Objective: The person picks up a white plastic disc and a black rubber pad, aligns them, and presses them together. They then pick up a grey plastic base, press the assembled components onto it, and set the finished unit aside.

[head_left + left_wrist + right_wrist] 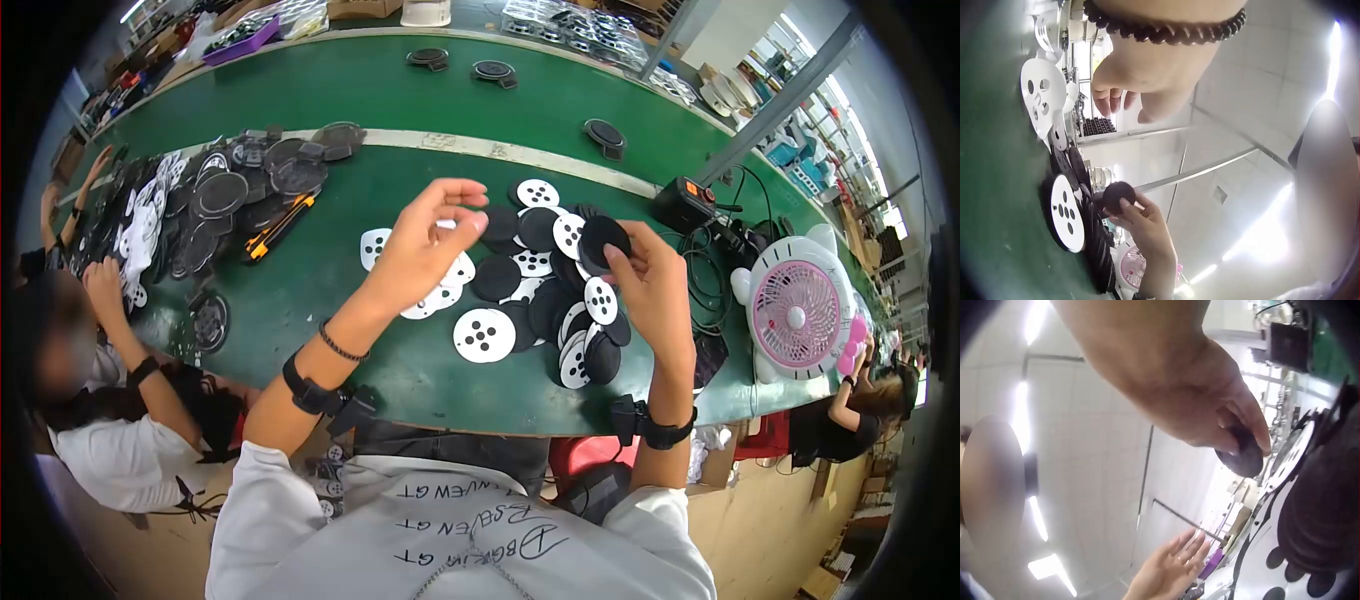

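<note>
Between thumb and fingers, my right hand point(652, 285) pinches a round black disc point(603, 243) above the right side of a pile. My left hand point(425, 245) hovers over the pile's left side with its fingers loosely bent and nothing in them. Below both hands lie black discs point(497, 279) and white discs with black holes point(484, 335), overlapping one another on the green table point(420, 385). In the right wrist view the held black disc point(1242, 452) is tilted, with the thumb on its face. The left wrist view shows the left hand point(1141, 87) apart from the discs.
A pink and white fan point(797, 305) stands at right, beside a black box point(686, 203) and cables. Left are stacked dark speaker-like parts point(220, 195) and a yellow cutter point(280, 228). Several similar parts point(493, 71) sit on the far strip. Other people sit at both sides.
</note>
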